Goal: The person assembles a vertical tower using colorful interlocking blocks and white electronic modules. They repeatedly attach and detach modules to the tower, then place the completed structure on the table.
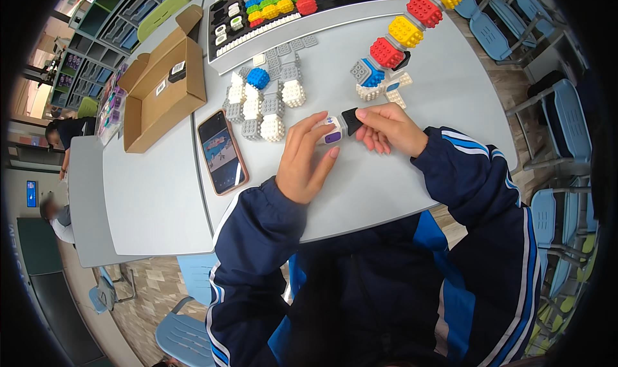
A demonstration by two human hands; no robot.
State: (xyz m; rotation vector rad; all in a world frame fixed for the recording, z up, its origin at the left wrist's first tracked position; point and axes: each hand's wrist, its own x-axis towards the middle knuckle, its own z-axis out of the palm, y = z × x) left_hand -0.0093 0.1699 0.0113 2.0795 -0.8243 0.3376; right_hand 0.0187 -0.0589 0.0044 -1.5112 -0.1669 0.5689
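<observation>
My left hand (306,151) is closed round a white block with a purple patch (333,137), near the front of the table. Between the thumb and fingers of my right hand (391,127) is a black square piece (351,120), right against the white block; whether the two are joined I cannot tell. Just beyond my right hand stands a built chain of red, yellow and blue studded blocks (405,31), with white pieces (398,90) at its near end. Beyond my left hand lie several grey and white studded blocks (262,103) and one blue block (258,78).
A phone (222,152) showing a picture lies left of my left hand. Farther left is an open cardboard box (161,119). A black-lined tray (215,67) of coloured blocks stands at the back. Blue chairs (559,125) are at the right; another person (61,135) is far left.
</observation>
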